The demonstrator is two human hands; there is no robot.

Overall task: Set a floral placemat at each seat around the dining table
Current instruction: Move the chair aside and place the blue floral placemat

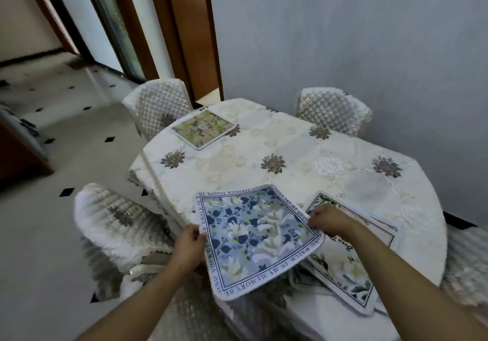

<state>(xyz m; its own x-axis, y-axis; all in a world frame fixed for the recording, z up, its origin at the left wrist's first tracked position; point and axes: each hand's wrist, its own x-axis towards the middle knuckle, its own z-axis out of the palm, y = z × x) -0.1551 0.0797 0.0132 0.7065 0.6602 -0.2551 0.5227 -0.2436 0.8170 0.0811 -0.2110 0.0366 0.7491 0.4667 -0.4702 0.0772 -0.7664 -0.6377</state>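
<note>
Over the near table (290, 150) edge — blue floral placemat (258, 237) pinched at its left edge by the left hand (188, 243), right hand (328, 220) fingers closed on its right edge — overlapping a white-flowered placemat (348, 269).

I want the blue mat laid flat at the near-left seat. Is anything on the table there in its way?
Nothing visible: the tablecloth beside the near-left chair is bare. The blue placemat, held by both hands, overlaps only the stacked placemats on its right.
</note>
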